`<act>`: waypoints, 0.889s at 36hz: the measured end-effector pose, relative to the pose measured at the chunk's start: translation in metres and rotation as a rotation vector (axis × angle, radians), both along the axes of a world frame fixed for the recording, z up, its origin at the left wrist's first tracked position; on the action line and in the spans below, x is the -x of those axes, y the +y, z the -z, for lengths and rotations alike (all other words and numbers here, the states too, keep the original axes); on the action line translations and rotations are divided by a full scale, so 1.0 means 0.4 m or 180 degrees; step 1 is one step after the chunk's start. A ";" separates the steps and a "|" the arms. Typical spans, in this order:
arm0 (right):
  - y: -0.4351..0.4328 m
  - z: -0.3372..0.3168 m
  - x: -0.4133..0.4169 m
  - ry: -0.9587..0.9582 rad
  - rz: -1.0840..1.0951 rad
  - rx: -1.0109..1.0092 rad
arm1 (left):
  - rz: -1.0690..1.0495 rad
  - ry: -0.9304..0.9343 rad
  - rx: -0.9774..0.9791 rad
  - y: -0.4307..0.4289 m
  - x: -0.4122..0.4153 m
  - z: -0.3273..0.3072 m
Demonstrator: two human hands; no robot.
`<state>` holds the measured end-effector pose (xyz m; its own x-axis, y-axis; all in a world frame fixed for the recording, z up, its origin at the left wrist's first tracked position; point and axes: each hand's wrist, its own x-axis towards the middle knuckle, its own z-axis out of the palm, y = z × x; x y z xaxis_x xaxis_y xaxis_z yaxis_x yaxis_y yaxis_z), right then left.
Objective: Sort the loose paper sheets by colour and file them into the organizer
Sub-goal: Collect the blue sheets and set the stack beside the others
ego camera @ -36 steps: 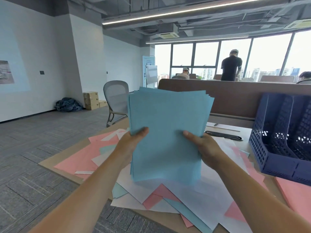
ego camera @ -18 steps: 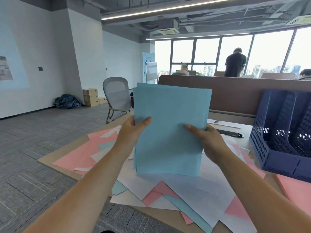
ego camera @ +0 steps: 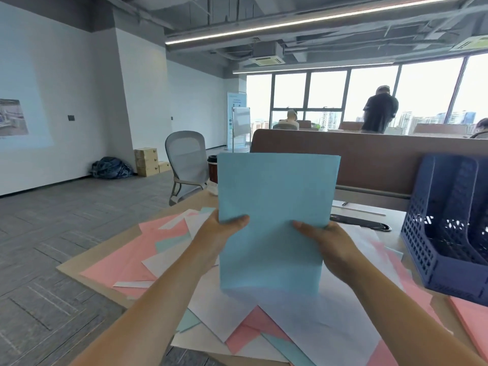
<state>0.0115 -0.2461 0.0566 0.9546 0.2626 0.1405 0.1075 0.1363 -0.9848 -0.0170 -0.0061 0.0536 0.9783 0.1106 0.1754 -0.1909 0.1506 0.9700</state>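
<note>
Office desk under loose sheets: left hand and right hand are gripping the upright blue stack at twelve o'clock, apparently squaring it, with the organizer at three o'clock likely awaiting a rightward carry.

My left grip and right grip hold the blue stack upright by its sides, above the worktop. Beneath it, pink, white and teal loose sheets lie overlapping. The navy mesh organizer stands at my right.
</note>
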 end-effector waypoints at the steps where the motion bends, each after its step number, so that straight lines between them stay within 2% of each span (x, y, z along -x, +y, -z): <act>1: 0.000 0.006 0.001 0.0021 0.0006 0.0038 | -0.0029 0.0082 -0.0132 -0.002 0.001 0.013; 4: 0.005 -0.001 -0.004 0.0025 0.0161 0.0098 | -0.0305 0.0134 -0.0406 -0.013 -0.005 0.014; 8: 0.012 -0.038 -0.017 -0.0086 0.0316 0.0017 | -0.0520 0.0002 -0.0247 -0.023 -0.026 -0.025; 11: 0.011 -0.033 -0.026 -0.0086 0.0334 0.0007 | -0.0317 0.0109 0.0166 -0.025 -0.037 -0.017; 13: 0.012 0.003 -0.033 0.0066 0.0319 0.0069 | -0.0114 0.0246 0.0196 -0.035 -0.032 0.018; 18: 0.006 0.078 -0.042 0.0365 0.0345 0.0236 | -0.0083 0.0533 -0.0083 -0.038 -0.020 0.099; 25: 0.014 0.100 -0.064 0.0339 0.0449 0.0350 | -0.0399 0.0433 -0.0304 -0.040 -0.034 0.106; 32: 0.012 0.071 -0.047 0.0241 0.0705 0.0504 | -0.0741 0.0071 -0.1122 -0.058 -0.025 0.068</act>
